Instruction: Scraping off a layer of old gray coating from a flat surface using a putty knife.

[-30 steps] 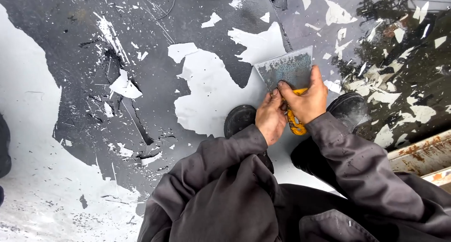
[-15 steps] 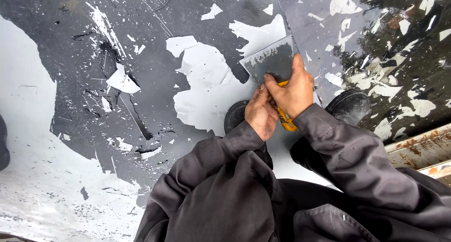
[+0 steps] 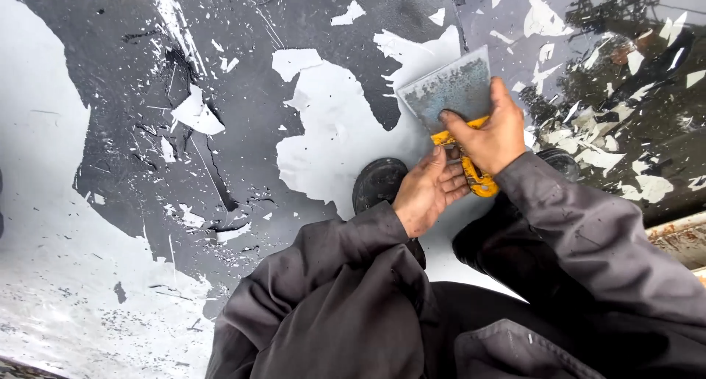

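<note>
Fingers [image 3: 471, 133] of the right hand [image 3: 491, 136] are wrapped tight around the yellow handle [image 3: 471, 174] of a wide scraper [image 3: 450, 92], and the left hand [image 3: 426, 191] braces the same handle from below. Blade lies flat on the peeling dark-painted floor [image 3: 243, 114]; looks light, stiff and thin-edged, best held by the handle.

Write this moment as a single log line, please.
right hand grips yellow-handled wide metal scraper | left hand on handle | blade tilted on peeling dark grey painted surface | white patch exposed
</note>
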